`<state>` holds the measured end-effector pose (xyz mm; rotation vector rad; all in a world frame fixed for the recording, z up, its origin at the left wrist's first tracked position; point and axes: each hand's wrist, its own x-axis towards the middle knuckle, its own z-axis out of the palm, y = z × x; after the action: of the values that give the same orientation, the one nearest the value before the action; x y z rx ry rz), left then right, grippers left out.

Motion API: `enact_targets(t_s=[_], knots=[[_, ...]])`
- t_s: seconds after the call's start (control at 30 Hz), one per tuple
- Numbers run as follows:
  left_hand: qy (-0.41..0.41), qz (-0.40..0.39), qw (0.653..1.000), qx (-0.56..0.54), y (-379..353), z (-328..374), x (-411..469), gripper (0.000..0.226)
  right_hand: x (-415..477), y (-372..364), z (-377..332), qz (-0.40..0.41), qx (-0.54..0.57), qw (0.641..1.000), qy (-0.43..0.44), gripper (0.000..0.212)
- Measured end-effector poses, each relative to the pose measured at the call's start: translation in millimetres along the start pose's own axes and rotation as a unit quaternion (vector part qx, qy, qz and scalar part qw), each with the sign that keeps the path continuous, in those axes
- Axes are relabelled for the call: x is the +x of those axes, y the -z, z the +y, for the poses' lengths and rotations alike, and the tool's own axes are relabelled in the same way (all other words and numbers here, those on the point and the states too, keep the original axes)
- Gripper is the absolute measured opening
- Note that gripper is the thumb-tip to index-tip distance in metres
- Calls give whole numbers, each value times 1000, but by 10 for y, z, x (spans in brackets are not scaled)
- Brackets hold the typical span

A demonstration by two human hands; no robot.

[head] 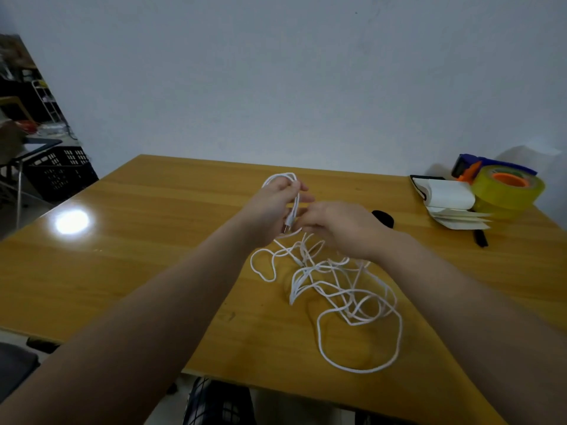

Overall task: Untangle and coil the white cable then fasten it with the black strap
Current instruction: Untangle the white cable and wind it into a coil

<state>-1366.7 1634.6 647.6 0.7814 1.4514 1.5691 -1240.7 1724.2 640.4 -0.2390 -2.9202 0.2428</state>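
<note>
Inspector: Cable position?

Recorder: Most of the white cable (337, 289) lies in a loose tangle on the wooden table (138, 256), right of centre. One wide loop reaches toward the near edge. A smaller part is held up off the surface.

Inspector: Held by which hand?

Recorder: By the left hand (273, 207). Its fingers are curled round a few gathered strands. A small loop stands above the knuckles, and the plug (287, 225) hangs below the palm, between the two hands.

Inspector: And the other?

Recorder: The right hand (340, 228) is just beside the left, its back toward the camera, over the far end of the tangle. Its fingers bend inward with the tips at the strand by the plug. Whether they pinch it cannot be told; the back of the hand hides the contact.

Inspector: Strap?

Recorder: The black strap (383, 217) lies on the table just beyond the right hand, partly hidden by it.

Inspector: Other items?

Recorder: At the far right corner, an open notebook (448, 200) with a tape dispenser (506, 191) carrying a yellow roll just behind it, and a small black object (480, 237) in front of the notebook. A black crate (61, 170) stands on the floor left of the table.
</note>
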Motion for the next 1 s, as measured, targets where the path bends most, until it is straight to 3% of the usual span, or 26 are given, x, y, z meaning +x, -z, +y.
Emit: enact_targets(t_s=[0.07,0.1,0.2,0.27,0.43,0.53,0.6,0.7,0.8,0.9,1.0], knots=[[-3,-15,998,60,-32,22,-65,19,-9,36,5,19,50,998,-35,6],[-9,-19,994,107,-55,35,-95,17,-16,42,-8,36,75,996,-44,8],[5,-37,977,209,-104,31,-129,14,-22,60,-27,92,92,989,-65,28],[28,-67,965,252,-123,5,-127,25,-20,73,-5,114,97,985,-86,38],[41,-86,937,335,-138,-9,-155,47,-36,62,98,78,240,965,-68,61],[83,-128,937,316,-84,22,-170,53,-67,93,147,4,323,945,-54,55],[145,-176,940,253,-43,24,-174,55,-87,85,130,-47,406,911,-49,49],[179,-212,948,155,26,6,-157,58,-92,15,88,-40,494,867,-51,30],[138,-142,975,97,91,-10,-120,55,-69,-48,52,31,498,861,-103,17],[35,-64,984,164,131,-42,-101,52,-43,-70,27,85,464,872,-134,22],[-14,-53,976,211,183,-68,-112,50,-6,-90,6,112,469,864,-146,30]])
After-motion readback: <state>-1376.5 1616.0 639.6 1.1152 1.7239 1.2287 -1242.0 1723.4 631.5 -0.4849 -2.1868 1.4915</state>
